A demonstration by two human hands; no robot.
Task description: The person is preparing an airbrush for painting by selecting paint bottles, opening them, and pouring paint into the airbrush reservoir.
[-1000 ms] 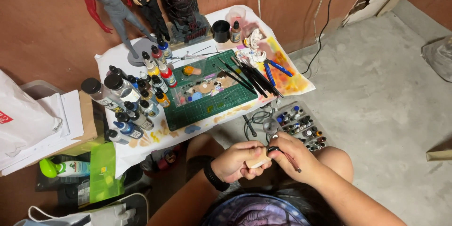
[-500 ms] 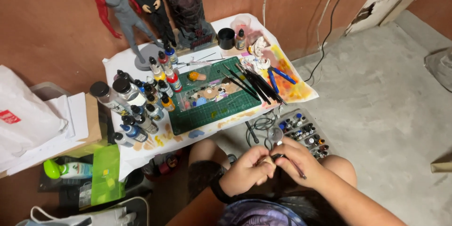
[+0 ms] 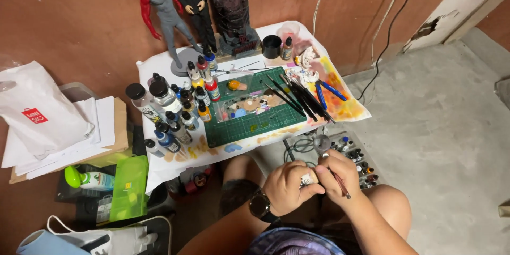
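A person is sitting at a low table (image 3: 159, 167), looking down at both hands over the lap, at 6 o'clock from the green cutting mat (image 3: 255, 109).

The left hand (image 3: 287, 187), wearing a dark watch, is pinching a small pale miniature (image 3: 308, 180). It is looking light, rigid and probably fragile, with wet paint likely on it, so it is best held by its base or an unpainted edge, gently. The left fingers (image 3: 311, 188) are curling closed around it, with only a small part of it showing between the hands.

The right hand (image 3: 336, 176) is closing its fingers in a pencil grip on a thin brush (image 3: 340, 183), a light, stiff stick. Its handle is angling down toward 5 o'clock and its tip is pointing at the miniature; whether the tip is touching cannot be told.

On the table, paint bottles (image 3: 175, 109) are standing at 9 o'clock from the mat, and spare brushes (image 3: 297, 98) are lying at its 3 o'clock edge. Figures (image 3: 186, 5) are standing at 12 o'clock against the wall.
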